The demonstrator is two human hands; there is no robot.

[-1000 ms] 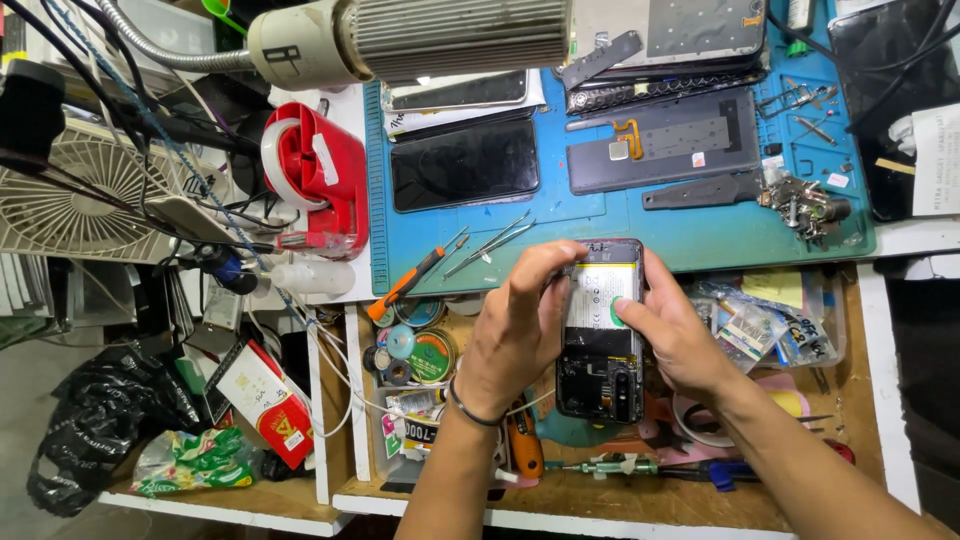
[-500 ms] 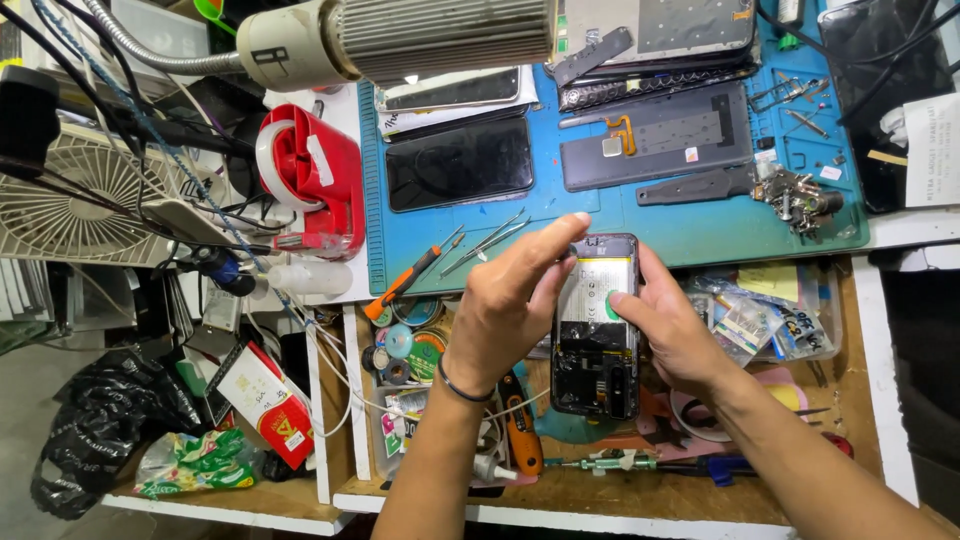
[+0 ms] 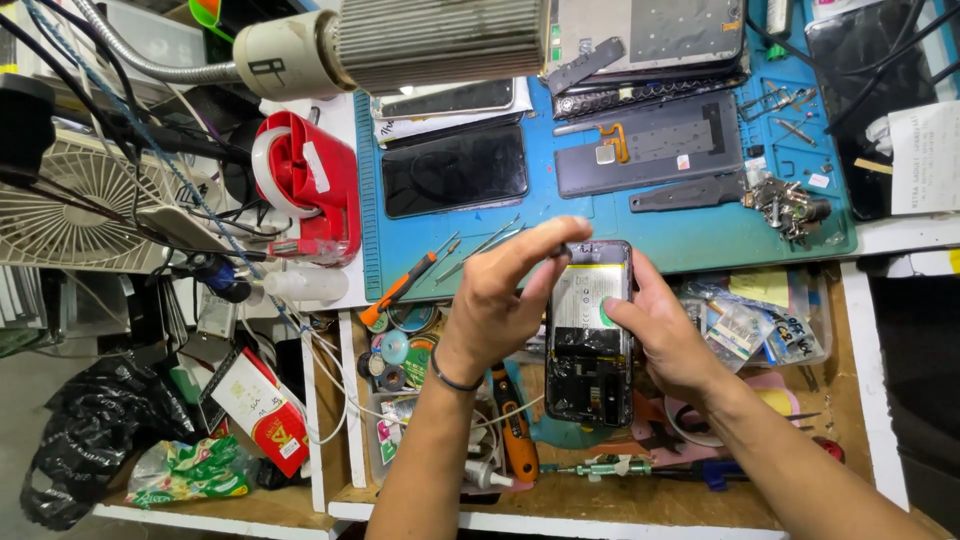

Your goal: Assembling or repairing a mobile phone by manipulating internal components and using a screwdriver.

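Blue matting (image 3: 690, 240) covers the far half of the bench, and just near its edge the opened phone (image 3: 590, 335) is held up over a cluttered wooden drawer (image 3: 850, 400), back cover off, battery and dark circuit parts showing. The right hand (image 3: 675, 340) grasps the phone along its right edge, thumb laid across the battery. The left hand (image 3: 500, 300) pinches the phone's far left corner between thumb and forefinger. An orange-handled screwdriver (image 3: 398, 290) lies to the left, a red tape dispenser (image 3: 310, 185) farther left, and a dark phone screen (image 3: 455, 170) rests on the matting.
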